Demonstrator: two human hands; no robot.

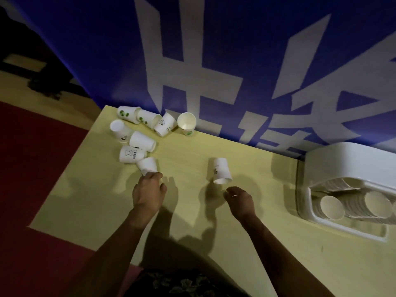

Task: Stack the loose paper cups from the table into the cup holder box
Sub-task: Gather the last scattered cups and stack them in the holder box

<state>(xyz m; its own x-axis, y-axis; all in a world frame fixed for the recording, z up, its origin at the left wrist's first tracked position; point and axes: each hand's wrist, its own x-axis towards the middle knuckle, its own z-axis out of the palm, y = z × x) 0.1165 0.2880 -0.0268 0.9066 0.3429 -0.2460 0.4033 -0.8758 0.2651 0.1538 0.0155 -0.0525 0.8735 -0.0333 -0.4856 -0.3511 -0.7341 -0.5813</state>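
Several white paper cups [142, 141] lie tumbled at the table's far left corner; some have green or panda prints. My left hand [149, 191] reaches to the nearest of them, a plain cup [147, 165] on its side, and its curled fingertips close on the cup's rim. One more cup [222, 169] stands upside down and slightly tilted in the middle of the table. My right hand [240, 200] hovers just below it with loosely curled fingers, holding nothing. The white cup holder box [351, 168] sits at the right edge with rows of nested cups [331, 206] inside.
The yellow table [235, 243] butts against a blue banner with large white characters [214, 61] at the back. An upright cup [186, 123] stands against the banner. Red floor [32, 168] lies beyond the table's left edge.
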